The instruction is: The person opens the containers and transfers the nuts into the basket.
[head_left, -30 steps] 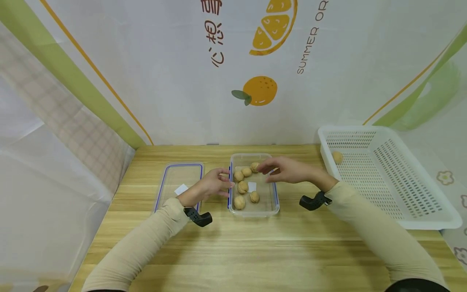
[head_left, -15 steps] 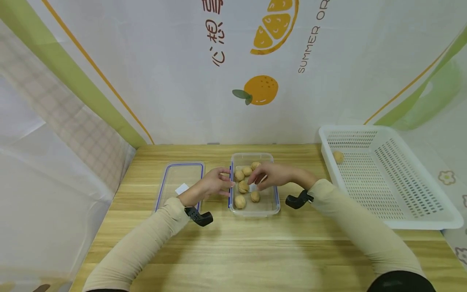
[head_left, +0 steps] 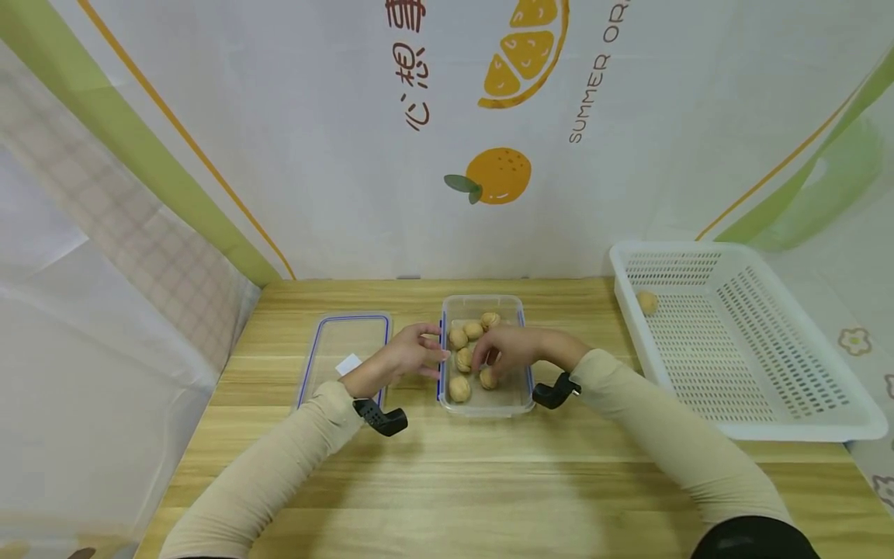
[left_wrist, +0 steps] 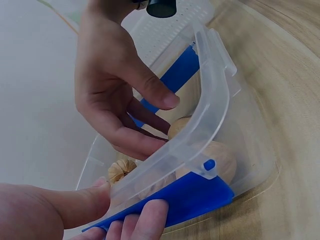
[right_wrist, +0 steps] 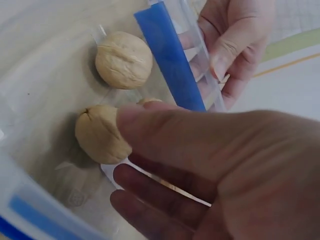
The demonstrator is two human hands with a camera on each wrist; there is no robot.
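Note:
A clear plastic box [head_left: 513,400] with blue clips stands mid-table, several walnuts in it. At its left side is my left hand [head_left: 412,351]; the left wrist view shows the thumb on the rim and the fingers against the outer blue clip [left_wrist: 195,200], holding the wall. My right hand [head_left: 513,347] reaches into the box from the right, over a walnut [head_left: 488,379]. In the right wrist view the thumb tip overlaps this walnut [right_wrist: 100,134], while two other fingers stay relaxed and apart from it. Another walnut [right_wrist: 124,60] lies near the clip.
A clear lid [head_left: 352,330] with a blue seal lies left of the box, a white slip [head_left: 348,364] showing there. To the right stands a white perforated basket [head_left: 810,425] with one walnut [head_left: 647,302] at its left wall. A printed curtain [head_left: 335,194] hangs behind the table.
My right hand has moved left and towards me, from the box's far right corner down to the near walnut. The left hand stays in place at the box's left side.

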